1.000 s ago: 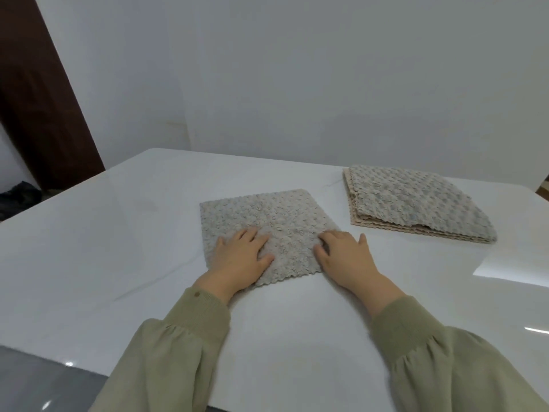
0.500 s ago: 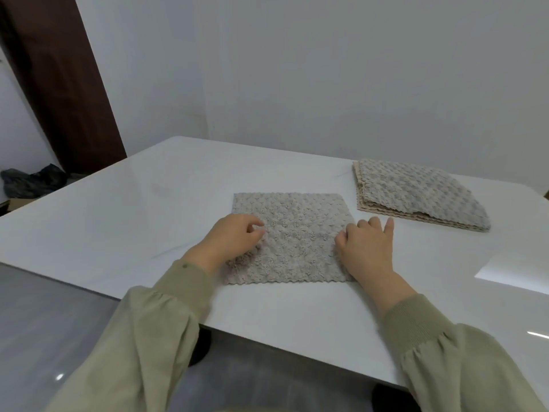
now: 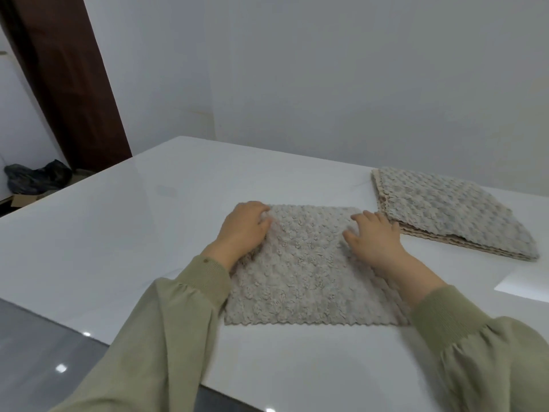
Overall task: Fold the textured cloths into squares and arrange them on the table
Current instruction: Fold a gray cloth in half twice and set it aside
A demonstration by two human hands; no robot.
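White tabletop [image 3: 133, 227], glossy enough to mirror the wall, fills the middle of the view and runs well out to the left of the left hand [image 3: 245, 230] and beyond both hands to its far edge. Between and under the hands lies the grey cloth [image 3: 303, 269], a nubbly square lying flat on the table with its scalloped near edge close to the table's front edge.

The left hand sits on the cloth's far left corner with its fingers curled over the fabric and the thumb closing against them. The right hand [image 3: 374, 239] lies on the cloth near the far right corner, fingers spread and pressing down. Both arms wear olive sleeves [image 3: 166, 337].

Just beyond and to the right of the right hand rests a stack of cloths [image 3: 451, 212], grey on top with beige edges showing below.

Nearer, right of the right forearm, is a pale bright patch [image 3: 525, 282]; whether paper or reflection I cannot tell.

Plain pale walls [image 3: 326, 69] meet in a corner behind the table. Far left of the left hand stand a dark brown door [image 3: 68, 78] and a black bag [image 3: 37, 179] on the floor. Grey polished floor [image 3: 44, 361] shows below the left sleeve.
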